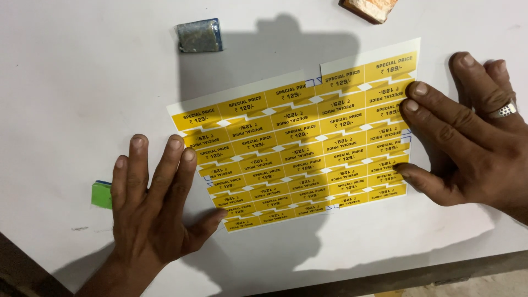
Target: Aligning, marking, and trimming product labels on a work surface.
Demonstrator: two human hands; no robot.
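Both hands, the left hand (147, 206) and ringed right hand (467, 132), lay open and flat, steadying a yellow price-label sheet (297, 146) mid-table (66, 99), probably squaring it; next needed: firm edge pressure.

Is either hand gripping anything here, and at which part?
Nothing is gripped. The left hand and right hand lie flat, fingers pressing the left and right edges of the yellow label sheet.

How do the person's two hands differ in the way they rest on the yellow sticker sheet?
The left hand lies at the sheet's lower left corner, fingers pointing up; the right hand presses the right edge, fingers pointing left. The right hand wears a silver ring; the left shows none. Both lie flat, palms down, on the white table.
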